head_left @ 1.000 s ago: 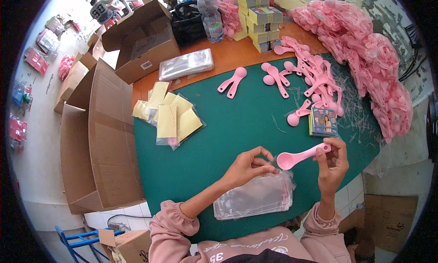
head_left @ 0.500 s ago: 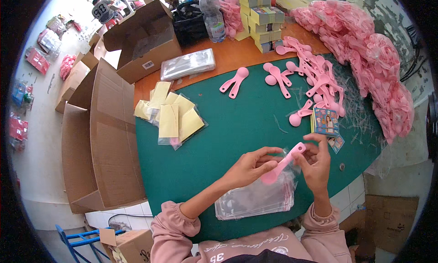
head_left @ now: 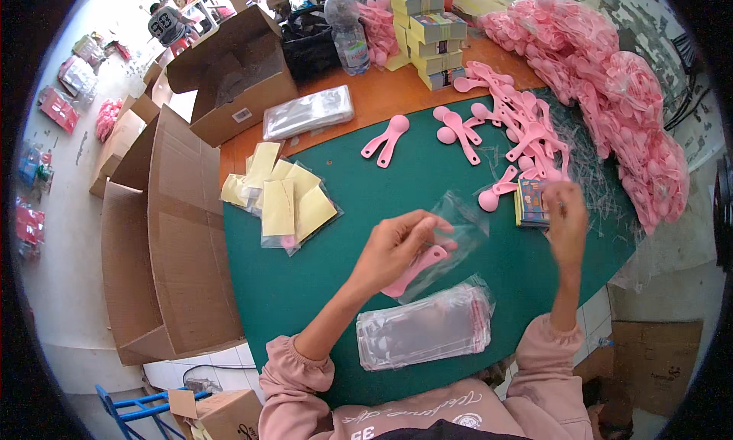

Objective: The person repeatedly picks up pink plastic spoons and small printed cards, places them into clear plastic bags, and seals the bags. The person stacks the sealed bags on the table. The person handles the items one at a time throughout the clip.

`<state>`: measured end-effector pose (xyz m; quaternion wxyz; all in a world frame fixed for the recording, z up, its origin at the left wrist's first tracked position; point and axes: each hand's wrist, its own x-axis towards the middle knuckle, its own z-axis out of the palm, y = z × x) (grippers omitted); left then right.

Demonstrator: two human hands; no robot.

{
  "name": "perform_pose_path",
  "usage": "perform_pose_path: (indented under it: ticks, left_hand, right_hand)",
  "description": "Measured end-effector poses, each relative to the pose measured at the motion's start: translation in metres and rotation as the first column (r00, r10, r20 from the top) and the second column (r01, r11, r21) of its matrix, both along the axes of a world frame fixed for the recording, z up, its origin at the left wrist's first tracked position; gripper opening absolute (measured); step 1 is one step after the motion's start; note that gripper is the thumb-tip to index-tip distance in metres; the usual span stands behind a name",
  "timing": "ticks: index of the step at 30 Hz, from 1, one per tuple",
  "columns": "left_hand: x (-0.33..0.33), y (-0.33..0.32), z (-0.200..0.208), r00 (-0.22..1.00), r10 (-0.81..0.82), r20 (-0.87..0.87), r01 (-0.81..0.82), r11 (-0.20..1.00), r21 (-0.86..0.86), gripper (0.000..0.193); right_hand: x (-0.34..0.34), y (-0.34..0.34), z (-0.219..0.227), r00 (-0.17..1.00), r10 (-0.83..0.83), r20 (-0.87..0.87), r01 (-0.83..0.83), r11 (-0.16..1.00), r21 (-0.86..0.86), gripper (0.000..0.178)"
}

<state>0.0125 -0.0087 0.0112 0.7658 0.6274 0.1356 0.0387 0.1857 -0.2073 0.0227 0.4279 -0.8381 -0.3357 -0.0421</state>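
Note:
Between the fingers and thumb of my left hand (head_left: 408,241) is a clear plastic bag (head_left: 462,218), slanting up to the right. A pink measuring spoon (head_left: 418,270) lies inside or behind that film, its handle end just under my fingers. My right hand (head_left: 566,218) is raised beside a small stack of printed cards (head_left: 531,205); motion blurs its fingers, and whether it touches the stack I cannot tell. Below my left hand, a pile of clear bags (head_left: 424,329) rests on the green mat (head_left: 321,287).
Loose pink spoons (head_left: 534,131) heap at the far right, beside a big bagged mass of them (head_left: 611,88). Packed bags with yellow cards (head_left: 282,195) lie at left. Card stacks (head_left: 431,35), a water bottle (head_left: 347,31) and a bag bundle (head_left: 309,111) stand behind. Open cartons (head_left: 191,241) flank the table.
My left hand now carries the bag and spoon alone, off the pile of bags. My right hand has let go of the spoon and moved right to the card stack.

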Motion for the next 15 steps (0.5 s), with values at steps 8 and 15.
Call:
perform_pose_path:
  ticks: [8, 15]
  left_hand:
    - [0.002, 0.009, -0.005, 0.999, -0.051, 0.002, 0.051, 0.991, 0.123, 0.030]
    - [0.004, 0.009, -0.007, 0.999, -0.035, -0.023, 0.038, 0.986, 0.163, 0.027]
  right_hand:
    - [0.053, -0.032, -0.038, 0.889, -0.361, 0.282, 0.448, 0.814, -0.370, 0.024]
    - [0.009, -0.008, 0.004, 0.982, -0.180, -0.061, 0.181, 0.984, 0.003, 0.011]
